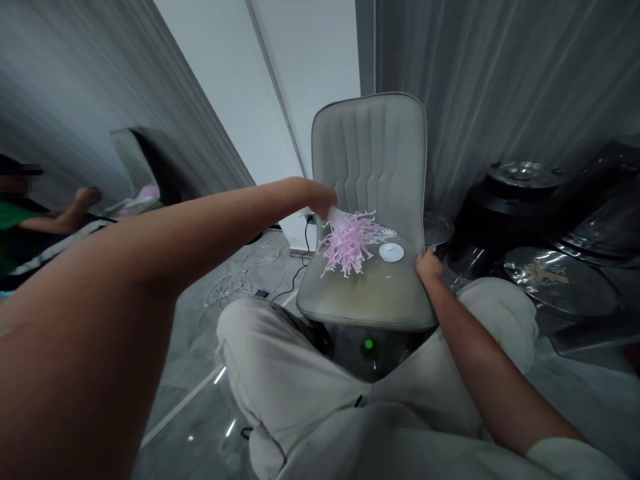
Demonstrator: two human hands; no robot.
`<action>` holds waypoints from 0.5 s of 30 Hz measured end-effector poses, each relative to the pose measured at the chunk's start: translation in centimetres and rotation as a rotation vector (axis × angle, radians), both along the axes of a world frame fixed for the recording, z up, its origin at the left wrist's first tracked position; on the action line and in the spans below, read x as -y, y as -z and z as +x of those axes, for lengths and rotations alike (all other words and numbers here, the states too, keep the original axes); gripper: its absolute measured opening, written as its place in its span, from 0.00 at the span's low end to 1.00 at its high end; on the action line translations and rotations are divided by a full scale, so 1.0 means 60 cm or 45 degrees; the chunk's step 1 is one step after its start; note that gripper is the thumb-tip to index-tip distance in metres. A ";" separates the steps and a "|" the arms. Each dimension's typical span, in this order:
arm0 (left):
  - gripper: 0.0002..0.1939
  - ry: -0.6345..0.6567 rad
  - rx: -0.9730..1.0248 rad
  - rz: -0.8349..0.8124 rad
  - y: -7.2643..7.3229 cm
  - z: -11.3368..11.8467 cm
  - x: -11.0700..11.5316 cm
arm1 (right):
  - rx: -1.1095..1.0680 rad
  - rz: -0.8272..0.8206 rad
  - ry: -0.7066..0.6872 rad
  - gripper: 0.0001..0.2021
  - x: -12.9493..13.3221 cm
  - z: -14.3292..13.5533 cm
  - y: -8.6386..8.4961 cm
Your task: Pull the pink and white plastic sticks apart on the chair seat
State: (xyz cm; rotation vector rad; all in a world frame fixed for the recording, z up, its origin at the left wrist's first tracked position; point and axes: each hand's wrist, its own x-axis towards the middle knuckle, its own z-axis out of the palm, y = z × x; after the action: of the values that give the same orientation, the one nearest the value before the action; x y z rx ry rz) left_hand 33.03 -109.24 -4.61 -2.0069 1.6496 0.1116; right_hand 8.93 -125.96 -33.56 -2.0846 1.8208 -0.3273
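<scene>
My left hand (323, 199) reaches across to the chair and is closed on the upper end of a bunch of thin pink and white pieces (349, 243), whose many small forked tips fan out over the seat. The kind of piece is too small to tell. Beside the bunch, a white round disc (391, 252) lies flat on the grey padded chair (370, 293). My right hand (429, 265) is closed around the right edge of the seat; its fingertips are partly hidden.
Coiled pale cables (245, 277) lie on the floor at the left. Under the seat shows a bottle with a green cap (369, 344). Dark round appliances (523, 193) and a clear lid or tray (563, 280) stand at right. Far left, another person (30, 223) sits near a second chair (133, 160).
</scene>
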 end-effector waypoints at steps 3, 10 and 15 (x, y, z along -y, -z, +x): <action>0.07 -0.050 0.009 0.053 0.035 0.020 -0.001 | 0.000 -0.033 0.022 0.19 0.007 0.004 0.012; 0.12 -0.091 -0.099 -0.080 0.072 0.056 -0.039 | 0.053 -0.081 -0.002 0.17 0.017 0.003 0.029; 0.14 -0.373 -0.332 -0.464 0.091 0.065 -0.108 | 0.181 -0.148 -0.060 0.18 0.015 -0.005 0.025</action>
State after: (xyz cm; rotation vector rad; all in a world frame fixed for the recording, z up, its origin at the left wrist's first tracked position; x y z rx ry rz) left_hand 36.92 -102.76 -10.07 -2.6011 1.6058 0.1968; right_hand 8.64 -126.86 -35.08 -2.1180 1.7049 -0.5660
